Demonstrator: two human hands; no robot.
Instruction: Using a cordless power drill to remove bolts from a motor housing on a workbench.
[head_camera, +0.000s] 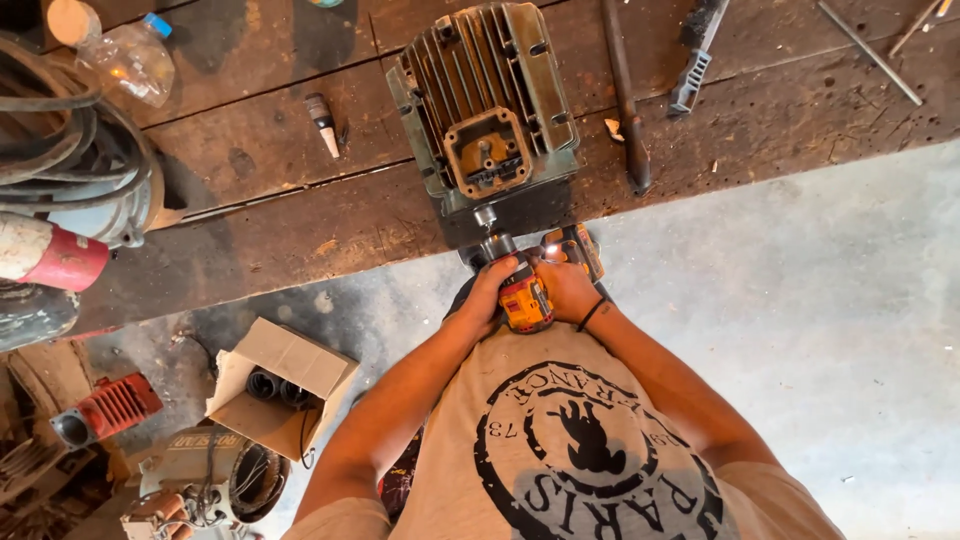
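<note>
A finned grey-green electric motor housing (487, 100) stands at the near edge of a worn wooden workbench (300, 210). Its open terminal box (488, 153) faces me. A yellow and black cordless impact driver (522, 290) points at the motor's near end, its socket (487, 220) pressed against the housing. My left hand (492, 290) wraps the driver's front body. My right hand (566, 288) grips its handle, a dark band on the wrist. The driver's work light glows beside the right hand.
On the bench lie a long dark metal bar (624, 95), a black tool (697, 55), thin rods (868, 52), a plastic bottle (128, 58) and coiled cable (60, 140). An open cardboard box (282, 385) and motor parts (105, 410) sit on the concrete floor at left.
</note>
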